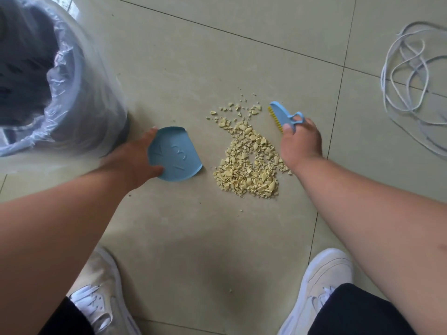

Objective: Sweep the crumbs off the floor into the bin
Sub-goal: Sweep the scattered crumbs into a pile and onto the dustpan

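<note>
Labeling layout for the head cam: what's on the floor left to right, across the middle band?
bin → left hand → dustpan → crumbs → right hand holding the brush → white cord.

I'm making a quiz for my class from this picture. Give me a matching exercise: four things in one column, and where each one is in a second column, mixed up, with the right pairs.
Things:
1. dustpan
2. brush
3. crumbs
4. cord

Places:
A. coiled on the floor at far right
B. in the left hand, near the bin
C. piled on the floor between the hands
D. in the right hand

Pairs: 1-B, 2-D, 3-C, 4-A
</note>
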{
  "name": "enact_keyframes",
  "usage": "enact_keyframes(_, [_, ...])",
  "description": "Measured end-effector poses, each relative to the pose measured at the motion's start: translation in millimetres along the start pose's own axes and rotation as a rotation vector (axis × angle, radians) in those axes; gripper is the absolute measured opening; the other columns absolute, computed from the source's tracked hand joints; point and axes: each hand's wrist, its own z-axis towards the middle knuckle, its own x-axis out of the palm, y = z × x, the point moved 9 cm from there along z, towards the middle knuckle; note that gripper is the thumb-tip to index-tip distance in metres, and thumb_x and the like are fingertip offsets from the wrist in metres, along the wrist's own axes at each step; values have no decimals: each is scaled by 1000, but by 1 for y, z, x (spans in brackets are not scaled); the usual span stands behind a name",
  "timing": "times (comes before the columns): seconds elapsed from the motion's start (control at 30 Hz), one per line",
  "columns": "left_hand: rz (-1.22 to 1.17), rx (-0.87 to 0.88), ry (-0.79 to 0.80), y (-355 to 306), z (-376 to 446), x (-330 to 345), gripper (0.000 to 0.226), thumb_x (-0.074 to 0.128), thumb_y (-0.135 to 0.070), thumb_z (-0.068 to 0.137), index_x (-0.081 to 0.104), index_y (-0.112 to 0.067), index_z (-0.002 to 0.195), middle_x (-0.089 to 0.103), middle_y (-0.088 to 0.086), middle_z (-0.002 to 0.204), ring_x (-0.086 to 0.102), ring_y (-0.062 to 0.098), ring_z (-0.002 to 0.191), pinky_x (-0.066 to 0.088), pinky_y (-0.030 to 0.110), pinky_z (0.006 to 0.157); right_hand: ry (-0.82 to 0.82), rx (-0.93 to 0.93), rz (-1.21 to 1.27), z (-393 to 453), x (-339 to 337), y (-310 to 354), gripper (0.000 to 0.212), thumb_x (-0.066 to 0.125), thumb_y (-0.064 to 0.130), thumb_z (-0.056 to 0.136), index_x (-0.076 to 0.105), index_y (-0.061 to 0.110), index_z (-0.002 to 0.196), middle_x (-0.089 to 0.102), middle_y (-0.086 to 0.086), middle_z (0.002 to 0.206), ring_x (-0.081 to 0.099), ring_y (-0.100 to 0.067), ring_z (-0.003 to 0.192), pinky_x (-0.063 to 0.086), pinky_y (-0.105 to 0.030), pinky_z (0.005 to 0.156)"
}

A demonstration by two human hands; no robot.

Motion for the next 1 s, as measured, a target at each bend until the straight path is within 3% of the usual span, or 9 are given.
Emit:
enact_keyframes(0.2, [-3, -42, -4, 2, 4, 0, 114, 87, -43, 75, 14, -56, 161, 59, 2, 148, 64, 34, 117, 59, 47, 94, -14, 131, -66, 40, -10, -7, 29, 50, 26, 103, 67, 11, 120, 65, -12, 118, 64, -31, 105, 41, -25, 85])
enact_keyframes(0.33, [-15, -49, -25, 0, 7, 4, 112, 88, -37, 75, 20, -51, 163, 61, 2, 147, 64, 33, 117, 57, 40, 92, 87, 87, -35, 59, 12, 27, 20, 56, 27, 101, 71, 16, 108, 67, -2, 94, 64, -25, 85, 41, -21, 75])
enact_keyframes(0.43, [-64, -20, -51, -6, 6, 4, 103, 88, -30, 74, 30, -50, 157, 66, -2, 138, 62, 23, 96, 49, 24, 64, 161, -24, -64, 56, 27, 55, 24, 54, 30, 102, 61, 22, 81, 54, 9, 73, 51, -8, 62, 32, -19, 52])
enact_keyframes(0.5, [-80, -13, -52, -7, 5, 3, 101, 87, -31, 74, 30, -53, 154, 67, -3, 133, 58, 20, 88, 43, 22, 58, 244, -154, -120, 44, 35, 68, 29, 53, 27, 102, 57, 25, 74, 52, 8, 73, 52, -13, 65, 32, -22, 53])
enact_keyframes(0.57, [-70, -30, -41, -5, 4, 3, 104, 86, -34, 74, 25, -55, 156, 66, -2, 135, 58, 21, 90, 48, 27, 64, 369, -278, -148, 28, 41, 71, 24, 53, 15, 100, 70, 31, 92, 54, 5, 81, 56, -20, 75, 39, -26, 58])
enact_keyframes(0.7, [-69, -60, -23, -5, 2, 4, 112, 86, -35, 76, 19, -50, 164, 61, 1, 146, 64, 27, 109, 57, 36, 84, 557, -428, -219, -3, 45, 59, 53, 55, -3, 92, 70, 33, 128, 63, 1, 103, 57, -21, 94, 52, -33, 84])
enact_keyframes(0.77, [-75, -56, -29, -6, 1, 5, 111, 87, -34, 76, 20, -49, 164, 61, 3, 145, 64, 28, 110, 56, 33, 78, 541, -456, -183, -10, 42, 56, 52, 55, -4, 89, 72, 28, 125, 66, -4, 105, 58, -24, 98, 51, -34, 89])
enact_keyframes(0.87, [-77, -49, -33, -3, -3, 7, 108, 85, -35, 76, 22, -54, 161, 64, -4, 140, 60, 22, 94, 44, 24, 58, 366, -183, 106, 0, 29, 42, 26, 59, 14, 96, 72, 26, 115, 68, -4, 99, 65, -23, 83, 53, -30, 66])
enact_keyframes(1.0, [-55, -70, -30, 2, -10, 6, 109, 84, -41, 74, 19, -58, 160, 63, -5, 141, 63, 25, 95, 51, 29, 63, 60, -8, 41, 29, 4, 21, 27, 55, 25, 98, 68, 11, 118, 68, -11, 103, 66, -32, 95, 51, -30, 81])
